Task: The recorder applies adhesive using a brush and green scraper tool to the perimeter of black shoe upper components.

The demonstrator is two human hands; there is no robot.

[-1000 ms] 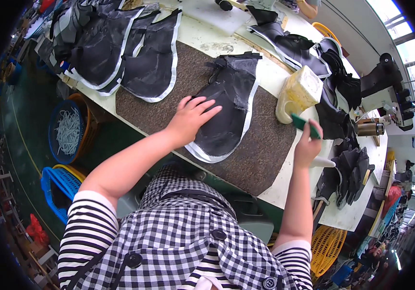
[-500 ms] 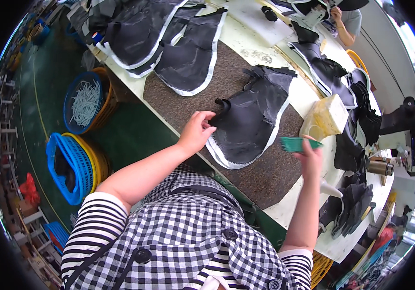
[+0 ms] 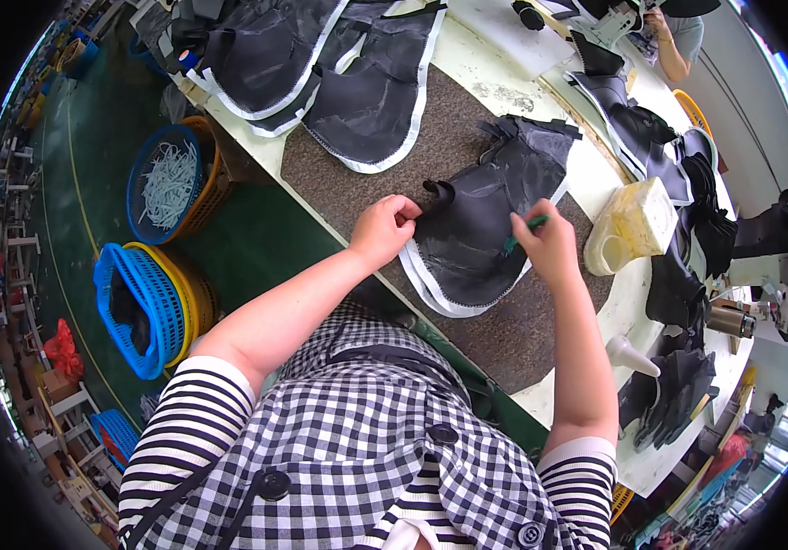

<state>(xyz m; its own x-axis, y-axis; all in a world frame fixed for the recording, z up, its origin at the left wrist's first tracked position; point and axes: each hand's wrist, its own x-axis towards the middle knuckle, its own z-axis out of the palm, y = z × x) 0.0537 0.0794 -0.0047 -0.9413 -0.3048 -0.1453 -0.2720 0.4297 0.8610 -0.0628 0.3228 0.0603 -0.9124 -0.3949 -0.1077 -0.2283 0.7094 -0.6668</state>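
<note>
A black boot upper with a white, stitched edge (image 3: pixel 462 243) lies spread on a brown speckled mat (image 3: pixel 522 353). At its left edge, my left hand (image 3: pixel 383 231) is closed, thumb and fingers pinching the border beside a curled black tab (image 3: pixel 440 191). My right hand (image 3: pixel 550 246) is shut on a small green brush (image 3: pixel 510 245). The brush is tilted down, its bristles at the right part of the upper. Beyond the mat's right side stands a glue-crusted, yellowish-white plastic container (image 3: pixel 637 220).
More black uppers (image 3: pixel 366 110) lie at the table's far left, and others (image 3: pixel 632 124) at the right. A white nozzle-shaped piece (image 3: pixel 632 356) rests near the right edge. Blue (image 3: pixel 105 302) and yellow baskets stand on the floor at left. Another person's arm (image 3: pixel 673 55) shows at far right.
My right hand with the green brush has moved left from beside the container onto the upper. My left hand stays at the upper's left edge, its fingers drawn closer together.
</note>
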